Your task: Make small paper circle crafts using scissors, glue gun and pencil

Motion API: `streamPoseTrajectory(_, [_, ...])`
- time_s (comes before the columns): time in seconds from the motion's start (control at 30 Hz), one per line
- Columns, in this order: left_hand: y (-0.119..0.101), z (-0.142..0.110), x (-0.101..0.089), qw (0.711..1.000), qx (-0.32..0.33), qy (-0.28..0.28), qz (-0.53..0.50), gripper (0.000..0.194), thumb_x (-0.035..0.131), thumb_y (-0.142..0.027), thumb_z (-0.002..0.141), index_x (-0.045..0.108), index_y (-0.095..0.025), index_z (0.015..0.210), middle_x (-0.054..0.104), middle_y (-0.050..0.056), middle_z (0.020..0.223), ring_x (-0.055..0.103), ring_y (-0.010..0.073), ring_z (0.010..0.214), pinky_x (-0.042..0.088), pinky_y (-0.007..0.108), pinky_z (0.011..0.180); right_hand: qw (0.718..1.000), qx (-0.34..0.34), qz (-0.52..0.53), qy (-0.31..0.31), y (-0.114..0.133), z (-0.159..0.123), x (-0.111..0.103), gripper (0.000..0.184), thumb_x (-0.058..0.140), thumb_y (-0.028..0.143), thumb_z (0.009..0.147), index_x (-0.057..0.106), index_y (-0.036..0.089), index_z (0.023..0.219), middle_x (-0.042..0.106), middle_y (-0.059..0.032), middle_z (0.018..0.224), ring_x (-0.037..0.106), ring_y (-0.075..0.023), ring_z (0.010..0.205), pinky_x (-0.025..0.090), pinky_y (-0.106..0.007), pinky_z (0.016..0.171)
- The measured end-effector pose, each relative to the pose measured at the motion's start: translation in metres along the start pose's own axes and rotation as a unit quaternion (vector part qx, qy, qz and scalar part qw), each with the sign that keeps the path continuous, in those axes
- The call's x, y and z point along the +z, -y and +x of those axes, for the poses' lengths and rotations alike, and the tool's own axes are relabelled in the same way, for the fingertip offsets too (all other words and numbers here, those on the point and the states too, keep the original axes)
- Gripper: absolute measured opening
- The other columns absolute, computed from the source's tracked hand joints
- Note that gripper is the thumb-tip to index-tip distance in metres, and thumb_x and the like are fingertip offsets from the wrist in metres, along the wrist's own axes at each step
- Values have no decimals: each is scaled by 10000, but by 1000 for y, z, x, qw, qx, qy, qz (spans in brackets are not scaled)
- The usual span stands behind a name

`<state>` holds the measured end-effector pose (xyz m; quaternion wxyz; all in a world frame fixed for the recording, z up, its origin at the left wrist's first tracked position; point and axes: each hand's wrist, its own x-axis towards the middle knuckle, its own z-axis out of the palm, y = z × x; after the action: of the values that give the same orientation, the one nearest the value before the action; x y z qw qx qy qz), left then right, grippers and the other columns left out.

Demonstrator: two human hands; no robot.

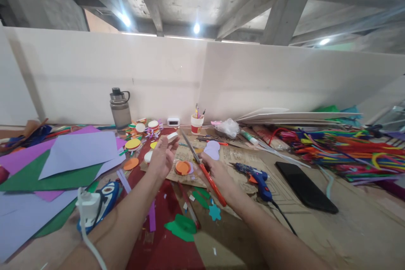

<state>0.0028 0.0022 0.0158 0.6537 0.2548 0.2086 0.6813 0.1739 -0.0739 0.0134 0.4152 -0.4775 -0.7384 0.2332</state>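
Note:
My left hand (pixel 165 156) is closed on a small white piece (pixel 172 136), pinched between thumb and fingers; its full shape is partly hidden. Scissors with orange-red handles (pixel 212 183) are in my right hand (pixel 217 172), their blades slightly apart and pointing up and away to the left. The blade tips stand close to the white piece without visibly touching it. Below and between the hands lie orange paper discs (pixel 182 168). Lilac paper discs (pixel 211 149) rest just beyond my right hand. A yellow-topped disc (pixel 133 144) sits to the left.
Coloured paper sheets (pixel 79 154) and a blue-and-white power strip (pixel 107 200) lie left. A bottle (pixel 120 107) and a cup of pens (pixel 196 123) stand at the back. Rightward are a glue gun (pixel 261 181), a phone (pixel 305 186) and many pipe cleaners (pixel 351 152). Green paper scraps (pixel 182 228) lie in front.

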Motion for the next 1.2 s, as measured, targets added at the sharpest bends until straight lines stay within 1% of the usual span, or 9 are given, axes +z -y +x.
streamPoseTrajectory(0.1, [-4,0,0,1000,-21,-9,-17,239,715,-312,792,635,-152,951,698,88,931,670,142,867,548,169,668,999,-9,-11,37,3,0,0,92,537,282,844,532,197,808,503,27,683,430,-118,611,344,-250,577])
streamPoseTrajectory(0.23, [-1,2,-3,1000,2,14,-11,212,749,-297,753,628,-167,870,696,64,924,674,141,867,554,198,722,997,7,7,75,7,-1,0,85,531,270,844,541,191,811,540,20,698,450,-117,607,350,-245,565])
streamPoseTrajectory(0.37, [4,3,-4,999,17,37,2,226,796,-270,691,618,-177,797,697,29,885,675,135,869,535,204,768,996,14,30,80,11,-4,-1,98,516,277,857,530,198,801,518,30,669,444,-107,575,339,-231,530])
streamPoseTrajectory(0.53, [7,3,-4,997,51,54,17,268,818,-326,651,610,-185,743,702,14,869,671,136,856,517,241,828,993,47,42,96,13,-5,1,105,520,278,849,504,198,782,478,46,638,432,-92,541,319,-216,495])
streamPoseTrajectory(0.63, [7,2,-3,997,53,55,27,272,822,-344,644,622,-191,747,701,7,846,673,134,859,506,252,851,994,41,43,95,12,-5,2,116,516,269,845,485,201,756,464,51,621,417,-91,534,308,-219,493])
streamPoseTrajectory(0.77, [7,-1,-1,997,52,47,27,272,827,-340,634,640,-191,763,700,6,834,675,132,843,510,245,829,994,35,40,93,10,-4,3,111,507,267,847,478,205,759,466,50,623,415,-94,535,308,-222,498])
streamPoseTrajectory(0.9, [7,-3,3,998,52,17,28,272,834,-307,619,608,-179,701,698,19,798,679,146,828,521,215,730,994,30,38,97,10,-5,2,113,501,267,845,470,205,756,470,46,640,421,-98,554,323,-222,514])
streamPoseTrajectory(1.0, [7,-4,4,999,43,7,32,244,817,-285,646,607,-175,704,699,30,791,683,153,836,516,196,680,995,27,29,91,11,-4,2,124,510,269,836,471,203,739,464,43,633,411,-101,559,322,-226,522])
streamPoseTrajectory(1.2, [9,-3,1,998,49,13,26,268,829,-320,632,619,-173,708,712,25,784,691,149,823,522,236,788,994,34,30,96,15,-5,0,128,513,279,840,488,197,745,465,42,630,399,-101,558,316,-229,527])
